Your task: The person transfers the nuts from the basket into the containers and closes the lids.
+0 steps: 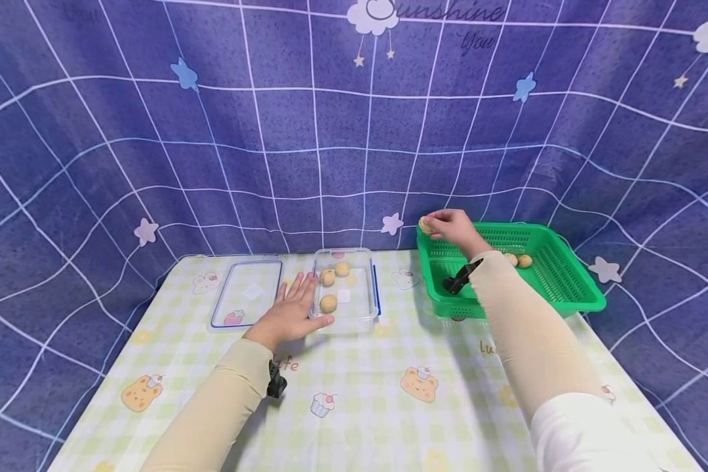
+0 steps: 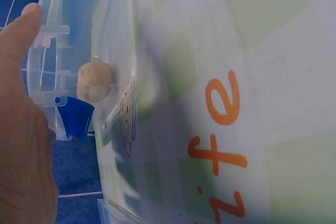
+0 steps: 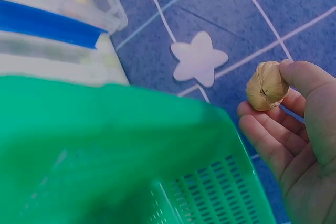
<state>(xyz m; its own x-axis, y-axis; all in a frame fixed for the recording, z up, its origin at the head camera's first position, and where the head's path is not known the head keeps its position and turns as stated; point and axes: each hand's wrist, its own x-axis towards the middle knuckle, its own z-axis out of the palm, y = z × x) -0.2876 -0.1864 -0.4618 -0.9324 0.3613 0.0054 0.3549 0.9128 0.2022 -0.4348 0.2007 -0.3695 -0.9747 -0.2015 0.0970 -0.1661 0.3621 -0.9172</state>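
My right hand (image 1: 457,229) pinches a tan, wrinkled walnut (image 3: 265,85) between thumb and fingertips, above the back left corner of the green basket (image 1: 587,303). Several more walnuts (image 1: 525,261) lie inside the basket, partly hidden by my right forearm. At the middle of the table stands a clear plastic container (image 1: 362,313) holding three walnuts (image 1: 328,303). Fingers spread, my left hand (image 1: 292,316) rests against the container's left side, its thumb along the front edge. In the left wrist view, one walnut (image 2: 94,80) shows through the clear wall beside a blue clip (image 2: 77,117).
A clear lid (image 1: 248,292) with a blue seal lies flat left of the container. Another blue clip (image 1: 376,292) hangs on the container's right side, facing the basket. A blue gridded curtain (image 1: 330,164) rises behind the table, which wears a checked cloth (image 1: 366,419).
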